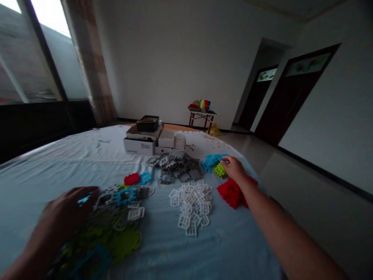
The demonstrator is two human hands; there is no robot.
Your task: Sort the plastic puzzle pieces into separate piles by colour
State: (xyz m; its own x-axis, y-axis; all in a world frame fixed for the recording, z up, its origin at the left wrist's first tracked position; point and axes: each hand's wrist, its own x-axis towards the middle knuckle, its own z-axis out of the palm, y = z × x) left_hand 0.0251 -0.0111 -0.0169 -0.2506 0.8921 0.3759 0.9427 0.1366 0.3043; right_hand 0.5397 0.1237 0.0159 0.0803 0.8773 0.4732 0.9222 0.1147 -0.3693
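My left hand (pixel 70 210) rests at the near left on a joined sheet of plastic pieces (pixel 116 225) in green, grey, white and blue; its fingers curl round a small blue piece (pixel 84 199). Far out to the right, my right hand (pixel 235 168) reaches between a blue pile (pixel 212 160) and a yellow-green pile (pixel 220 170), fingers pinched at the yellow-green pieces. A red pile (pixel 231 192) lies just under that wrist. White lattice pieces (pixel 192 204) are heaped in the middle, and a grey pile (pixel 177 166) sits behind them. Red and blue pieces (pixel 136 178) lie apart.
All of this lies on a pale blue cloth (pixel 72 163) over a wide surface. Cardboard boxes (pixel 145 138) and a white cup (pixel 180 141) stand at the far side. A small table with coloured items (pixel 201 111) is by the wall, dark doors (pixel 288 97) at right.
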